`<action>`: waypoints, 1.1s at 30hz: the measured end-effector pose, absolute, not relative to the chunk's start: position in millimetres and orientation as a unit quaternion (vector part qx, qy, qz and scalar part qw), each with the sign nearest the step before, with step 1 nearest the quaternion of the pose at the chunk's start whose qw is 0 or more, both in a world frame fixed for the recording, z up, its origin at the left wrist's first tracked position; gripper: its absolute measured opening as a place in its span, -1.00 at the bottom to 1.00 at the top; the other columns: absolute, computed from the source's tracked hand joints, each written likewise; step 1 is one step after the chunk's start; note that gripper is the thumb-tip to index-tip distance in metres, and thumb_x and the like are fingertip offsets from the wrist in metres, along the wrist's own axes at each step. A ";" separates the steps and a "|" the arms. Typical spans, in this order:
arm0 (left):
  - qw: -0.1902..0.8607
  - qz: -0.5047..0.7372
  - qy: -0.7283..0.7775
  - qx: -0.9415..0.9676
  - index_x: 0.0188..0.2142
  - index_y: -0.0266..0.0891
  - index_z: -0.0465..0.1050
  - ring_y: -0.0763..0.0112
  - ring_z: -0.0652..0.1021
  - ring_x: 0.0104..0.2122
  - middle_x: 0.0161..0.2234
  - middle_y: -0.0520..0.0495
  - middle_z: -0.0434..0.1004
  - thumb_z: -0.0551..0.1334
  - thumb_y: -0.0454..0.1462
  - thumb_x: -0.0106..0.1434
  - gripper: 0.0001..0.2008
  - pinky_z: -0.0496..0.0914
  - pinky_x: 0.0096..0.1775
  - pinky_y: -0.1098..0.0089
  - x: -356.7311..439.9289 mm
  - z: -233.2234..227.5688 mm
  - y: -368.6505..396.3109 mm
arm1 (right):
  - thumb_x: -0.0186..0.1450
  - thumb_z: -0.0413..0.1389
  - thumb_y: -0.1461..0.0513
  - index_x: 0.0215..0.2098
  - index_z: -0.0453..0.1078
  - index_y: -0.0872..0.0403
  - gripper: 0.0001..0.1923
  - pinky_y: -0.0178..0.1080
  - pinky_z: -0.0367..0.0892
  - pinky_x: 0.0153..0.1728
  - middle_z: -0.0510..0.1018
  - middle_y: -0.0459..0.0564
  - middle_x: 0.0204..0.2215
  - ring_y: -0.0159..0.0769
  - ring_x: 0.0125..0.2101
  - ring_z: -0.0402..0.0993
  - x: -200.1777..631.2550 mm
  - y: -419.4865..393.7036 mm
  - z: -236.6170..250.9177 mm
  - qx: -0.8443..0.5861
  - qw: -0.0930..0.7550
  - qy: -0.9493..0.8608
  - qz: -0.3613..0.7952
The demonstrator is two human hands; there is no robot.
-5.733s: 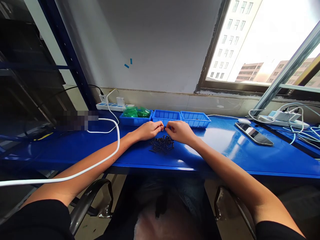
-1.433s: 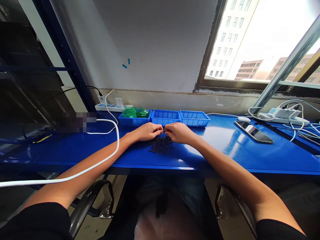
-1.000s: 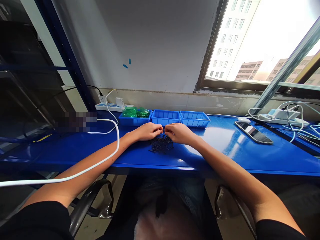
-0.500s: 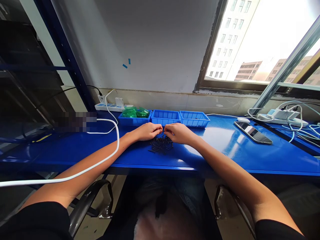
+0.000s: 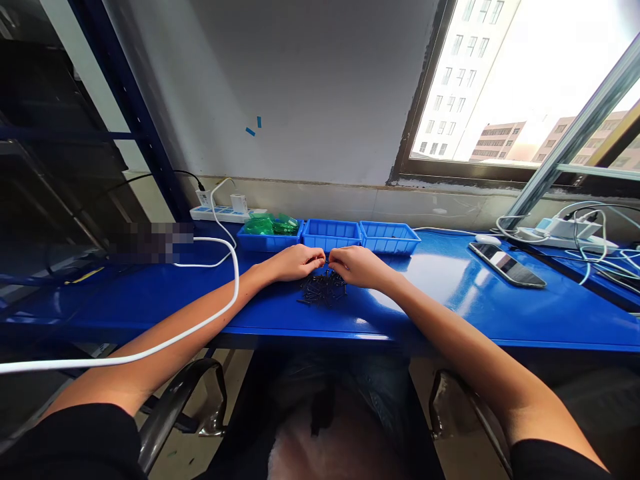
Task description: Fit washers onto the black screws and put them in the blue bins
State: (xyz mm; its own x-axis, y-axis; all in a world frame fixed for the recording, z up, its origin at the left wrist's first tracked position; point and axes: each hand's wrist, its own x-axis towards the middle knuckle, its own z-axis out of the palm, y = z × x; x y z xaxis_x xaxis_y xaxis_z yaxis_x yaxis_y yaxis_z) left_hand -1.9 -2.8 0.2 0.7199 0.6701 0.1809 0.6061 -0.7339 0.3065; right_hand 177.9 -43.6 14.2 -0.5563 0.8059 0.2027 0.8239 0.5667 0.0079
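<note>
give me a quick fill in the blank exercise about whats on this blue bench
1. The left hand and right hand meet just above a pile of small black ____ on the bench.
2. Behind the hands, ____ blue trays stand in a row along the wall.
3. The leftmost tray holds ____ plastic pieces.
4. The phone lies flat to the ____ of the hands.

Missing words: screws; three; green; right

Left hand (image 5: 297,261) and right hand (image 5: 359,266) meet fingertip to fingertip above a screw pile (image 5: 323,291) on the blue bench (image 5: 450,293), three bins (image 5: 331,233) behind.
</note>
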 end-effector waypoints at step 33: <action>0.125 0.102 0.360 0.919 -0.28 -0.27 0.40 0.46 0.39 -0.52 -0.46 0.01 0.47 0.00 -0.22 0.22 -0.75 0.16 -0.45 0.48 -0.6 1.4 -2.3 | 0.33 -0.06 0.22 -0.28 0.39 0.11 -0.79 -0.33 -0.01 -0.47 0.55 -0.01 -0.37 -0.33 -0.37 0.42 177.8 -43.0 12.8 -0.464 0.063 -0.882 -0.045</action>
State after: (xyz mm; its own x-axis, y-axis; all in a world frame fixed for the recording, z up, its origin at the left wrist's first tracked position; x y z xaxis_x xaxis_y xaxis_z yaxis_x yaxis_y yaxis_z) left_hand -0.6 -2.3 1.4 0.7194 0.6876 0.0983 0.6365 -0.7093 0.3030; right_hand 177.8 -43.0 12.8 -0.5610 0.8136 0.1527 0.8249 0.5648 0.0214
